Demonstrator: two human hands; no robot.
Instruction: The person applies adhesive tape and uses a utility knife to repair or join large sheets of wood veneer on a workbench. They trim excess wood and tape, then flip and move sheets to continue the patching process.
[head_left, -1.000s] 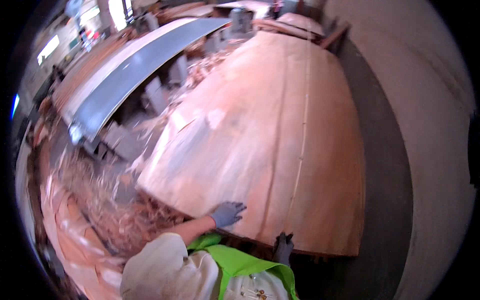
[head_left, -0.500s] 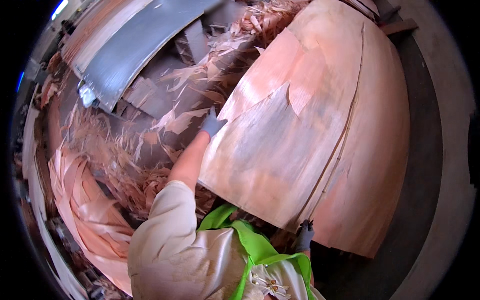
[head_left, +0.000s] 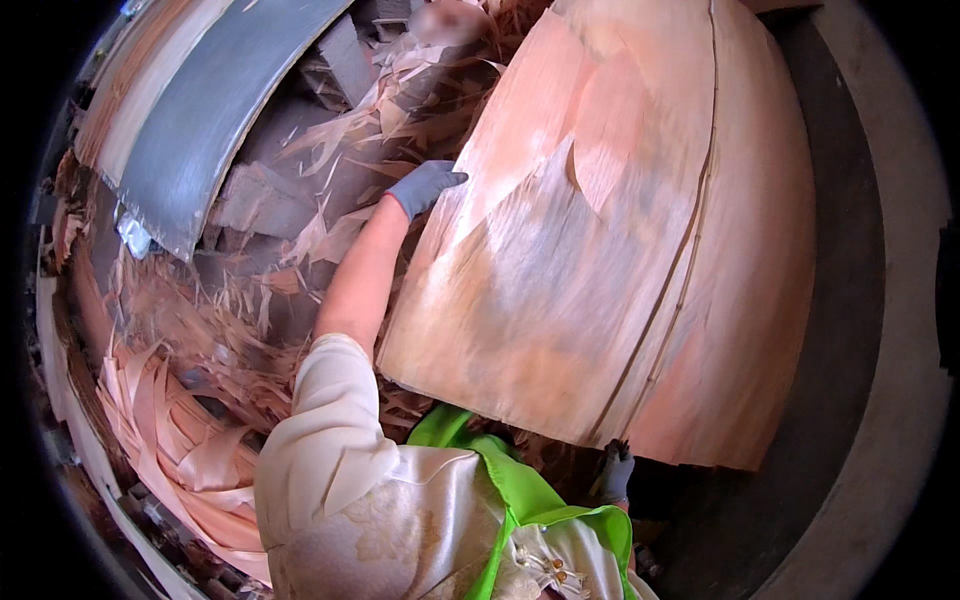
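A broad, pale pinkish sheet of wood veneer lies before me, with torn, pointed patches on its face and a long dark split running down its right part. My left hand, in a grey glove, is closed at the sheet's left edge; a fingertip laps over the top, and the other fingers are partly hidden. At the near edge, by the lower end of the split, my right hand grips the veneer with dark-tipped glove fingers. Whatever lies beneath the sheet is mostly covered by it.
Torn veneer scraps litter the floor to the left, with a heap of long strips nearer me. Grey blocks stand beside a grey-topped stack of sheets at the far left. Dark flooring curves along the right.
My left hand has turned from pointing away to reaching over the veneer's left edge. My right hand stays at the near edge. The whole view has shifted slightly.
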